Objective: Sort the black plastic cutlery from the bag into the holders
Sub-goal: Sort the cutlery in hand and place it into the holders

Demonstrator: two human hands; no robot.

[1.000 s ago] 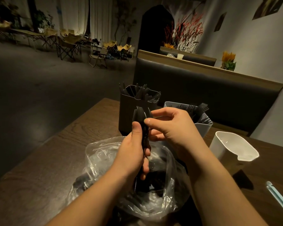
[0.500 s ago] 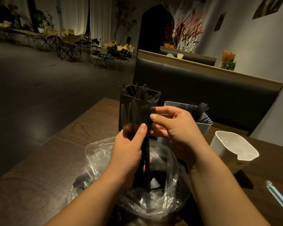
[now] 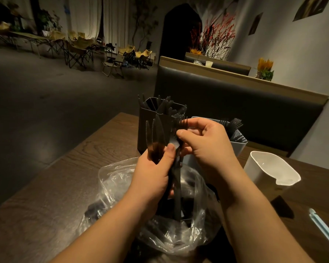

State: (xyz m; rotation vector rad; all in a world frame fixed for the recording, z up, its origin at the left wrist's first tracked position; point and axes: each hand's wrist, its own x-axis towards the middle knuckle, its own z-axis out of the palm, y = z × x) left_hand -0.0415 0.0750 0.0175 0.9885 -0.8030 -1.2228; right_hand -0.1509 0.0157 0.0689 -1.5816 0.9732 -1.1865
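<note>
Gripping black knives (image 3: 158,134), the left hand (image 3: 152,178) sits above the bag (image 3: 120,179); right hand (image 3: 209,147), just beside, pinches a fork (image 3: 181,121)

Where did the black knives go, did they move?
Yes. The knives in the left hand fanned leftward and slightly upward across the dark holder; the right hand pinches a fork.

Single wide head-worn view, facing forward and down, close over the table (image 3: 46,196)

Glossy clear plastic bag (image 3: 122,179), matt wood-grain table (image 3: 65,186)
</note>
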